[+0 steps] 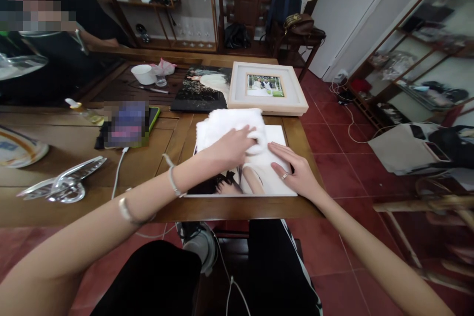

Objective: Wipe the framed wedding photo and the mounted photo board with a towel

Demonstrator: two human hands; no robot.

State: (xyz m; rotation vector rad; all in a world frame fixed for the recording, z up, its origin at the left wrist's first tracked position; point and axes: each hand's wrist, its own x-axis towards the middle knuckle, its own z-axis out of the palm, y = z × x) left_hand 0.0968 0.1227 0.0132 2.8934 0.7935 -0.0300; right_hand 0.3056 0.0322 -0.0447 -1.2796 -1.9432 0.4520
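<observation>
Two hands are laid on a large glossy photo print (259, 183), set flat at the near edge of a brown wooden table (174, 143). A white folded cloth (222, 126) is gripped in the curled left hand (229, 149) on the print's far half; the right hand (296, 174) is spread open, palm down, holding nothing. Were its ring dragged, the surface could be scratched or smudged.

White fluffy cloth (225, 126), bunched, covers the far half of a large glossy rectangular photo print (266, 185). Print lies flat at near edge of brown wooden surface (177, 143).
</observation>
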